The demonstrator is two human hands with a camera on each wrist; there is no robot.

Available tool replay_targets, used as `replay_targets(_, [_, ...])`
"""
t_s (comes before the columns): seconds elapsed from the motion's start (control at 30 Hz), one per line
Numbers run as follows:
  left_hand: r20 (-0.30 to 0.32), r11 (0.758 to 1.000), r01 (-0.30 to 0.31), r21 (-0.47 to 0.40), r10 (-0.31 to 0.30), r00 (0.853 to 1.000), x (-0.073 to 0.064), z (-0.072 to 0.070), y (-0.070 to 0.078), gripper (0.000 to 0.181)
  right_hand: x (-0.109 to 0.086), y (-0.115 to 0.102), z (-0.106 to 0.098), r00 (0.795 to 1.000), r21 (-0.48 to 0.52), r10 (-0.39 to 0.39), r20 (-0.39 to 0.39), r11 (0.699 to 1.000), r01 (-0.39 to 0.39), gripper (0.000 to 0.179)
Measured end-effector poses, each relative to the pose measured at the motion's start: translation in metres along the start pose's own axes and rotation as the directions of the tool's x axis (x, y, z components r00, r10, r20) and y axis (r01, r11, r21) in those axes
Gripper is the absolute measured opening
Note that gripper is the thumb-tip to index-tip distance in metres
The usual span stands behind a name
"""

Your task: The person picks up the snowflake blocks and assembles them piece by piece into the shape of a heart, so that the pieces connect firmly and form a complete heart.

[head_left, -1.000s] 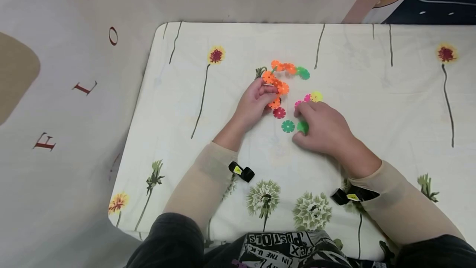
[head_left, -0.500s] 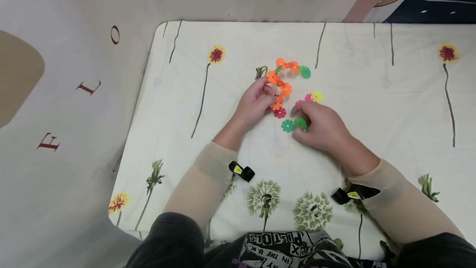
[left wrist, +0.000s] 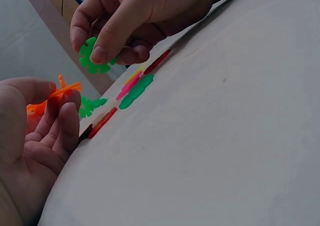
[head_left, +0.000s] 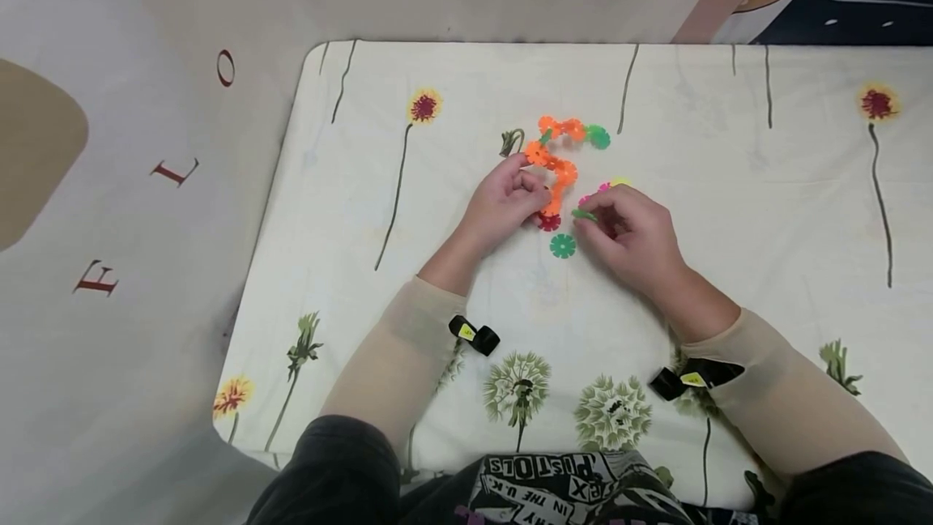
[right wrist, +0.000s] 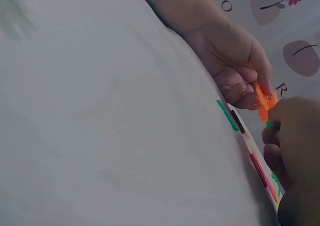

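Between thumb and fingers, my left hand [head_left: 503, 199] pinches a linked chain of orange notched plastic discs [head_left: 563, 174]. The chain bends away and ends in a green disc [head_left: 598, 137]. My right hand [head_left: 637, 245] pinches a single green notched disc [left wrist: 90, 58] by its edge, held above the tabletop beside the chain and apart from it in the left wrist view. A red disc [head_left: 550, 223] lies just under the chain's near end. Closer to me, another green disc [head_left: 562, 246] lies flat. Pink [head_left: 603, 187] and yellow [head_left: 619, 182] discs are partly hidden behind my right hand.
The table is covered by a white cloth [head_left: 350, 209] printed with flowers and dandelions. A pale wall sheet [head_left: 160, 266] with letters stands along its left and far sides. In the left wrist view a dark red disc [left wrist: 157, 62] also lies under my right hand.
My right hand has picked the green disc up from the cloth, raised it and turned it edge-on near the chain. The left hand has shifted slightly right with the chain, twisting its near end.
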State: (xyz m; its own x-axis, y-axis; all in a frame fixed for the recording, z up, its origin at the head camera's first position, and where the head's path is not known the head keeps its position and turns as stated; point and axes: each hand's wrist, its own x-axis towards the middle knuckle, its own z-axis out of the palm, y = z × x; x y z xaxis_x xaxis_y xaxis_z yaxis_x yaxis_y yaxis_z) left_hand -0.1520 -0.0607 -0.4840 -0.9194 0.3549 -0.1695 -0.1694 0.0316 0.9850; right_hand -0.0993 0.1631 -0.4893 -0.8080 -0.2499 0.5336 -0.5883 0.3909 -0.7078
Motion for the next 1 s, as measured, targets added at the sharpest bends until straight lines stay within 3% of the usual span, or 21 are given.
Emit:
replay_targets(0.5, [0.024, 0.998, 0.065, 0.020, -0.065, 0.998, -0.0029, 0.0009, 0.0036, 0.072, -0.0010, 0.0016, 0.0027, 0.995, 0.112, 0.102, -0.003, 0.989, -0.101, 0.023])
replay_targets(1.0, [0.092, 1.000, 0.019, -0.015, -0.018, 0.996, -0.0029, -0.0008, 0.0016, 0.080, -0.0029, -0.0007, 0.0042, 0.965, 0.250, 0.255, -0.065, 0.940, -0.232, 0.017])
